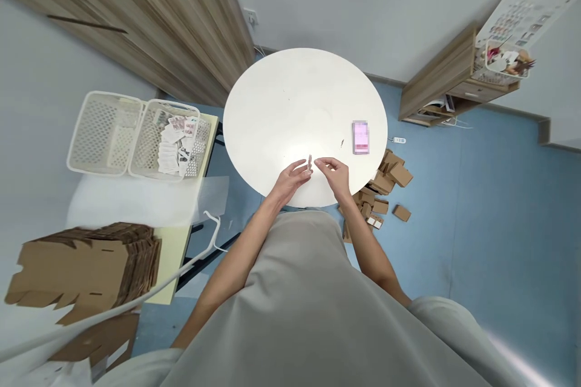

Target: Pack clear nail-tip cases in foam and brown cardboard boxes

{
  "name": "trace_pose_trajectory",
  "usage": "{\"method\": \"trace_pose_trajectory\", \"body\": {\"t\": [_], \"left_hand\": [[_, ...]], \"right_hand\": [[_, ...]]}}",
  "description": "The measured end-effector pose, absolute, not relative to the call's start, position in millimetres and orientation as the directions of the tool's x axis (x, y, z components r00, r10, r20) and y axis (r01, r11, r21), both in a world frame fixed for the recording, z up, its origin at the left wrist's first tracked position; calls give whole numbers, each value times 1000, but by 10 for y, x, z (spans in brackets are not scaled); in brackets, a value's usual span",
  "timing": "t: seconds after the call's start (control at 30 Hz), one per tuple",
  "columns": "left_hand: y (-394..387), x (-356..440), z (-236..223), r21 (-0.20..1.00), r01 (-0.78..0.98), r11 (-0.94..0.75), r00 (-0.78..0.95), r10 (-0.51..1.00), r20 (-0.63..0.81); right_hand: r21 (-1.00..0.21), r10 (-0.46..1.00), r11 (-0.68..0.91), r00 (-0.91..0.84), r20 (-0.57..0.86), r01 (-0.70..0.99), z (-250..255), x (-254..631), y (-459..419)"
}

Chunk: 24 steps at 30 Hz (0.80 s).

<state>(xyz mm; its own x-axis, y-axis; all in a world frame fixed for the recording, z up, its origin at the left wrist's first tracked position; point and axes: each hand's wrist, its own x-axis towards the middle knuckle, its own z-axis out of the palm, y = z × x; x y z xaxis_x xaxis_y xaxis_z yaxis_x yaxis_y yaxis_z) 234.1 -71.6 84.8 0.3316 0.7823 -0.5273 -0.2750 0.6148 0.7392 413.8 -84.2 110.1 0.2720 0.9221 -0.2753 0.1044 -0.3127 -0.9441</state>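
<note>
Nearest is the person's plain grey cloth garment (308, 290), with a bare forearm reaching forward on either side of it. Past its front edge, both hands meet over the near part of the round, glossy white tabletop (299, 97).

The left hand (290, 180) has its grip closed around a small, thin, whitish-brown piece (309, 163), pinched at the fingertips; its material is too small to tell. The piece stands with its long axis pointing roughly away from the body, across the line between the hands. The right hand (334, 175) comes in from the other side, its thumb and forefinger drawn close together, so the piece lies just to the left of that grip. Whether those fingertips touch the piece or pinch anything cannot be told. The left hand is the nearer of the two.

Farther out, to the right of the right hand, are a small dark fleck (342, 143) and then a flat, pink-and-lilac rectangular object (361, 136), its surface blurred out, well apart from the piece.
</note>
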Motion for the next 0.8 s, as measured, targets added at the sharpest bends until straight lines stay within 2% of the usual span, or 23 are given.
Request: {"method": "trace_pose_trajectory", "body": {"t": [0.1,0.2,0.3,0.43,0.63,0.8], "left_hand": [[-718,2474,804,830,-135,541,186,837,-515],[-708,2571,769,887,-35,460,139,881,-452],[-671,2590,748,899,-21,438,124,893,-432],[-599,2518,717,864,-54,501,73,864,-497],[-494,2409,686,777,-185,602,221,796,-563],[-447,2405,823,637,-262,725,532,659,-531]], "right_hand": [[-921,918,-337,284,-276,195,1087,4133,-879],[-901,900,-369,329,-286,229,1025,4151,-865],[-893,883,-390,368,-293,224,939,4239,-806],[-924,893,-354,346,-287,147,861,4370,-730],[-948,906,-317,306,-293,29,872,4428,-694],[-922,906,-356,186,-381,-154,898,4435,-688]]}}
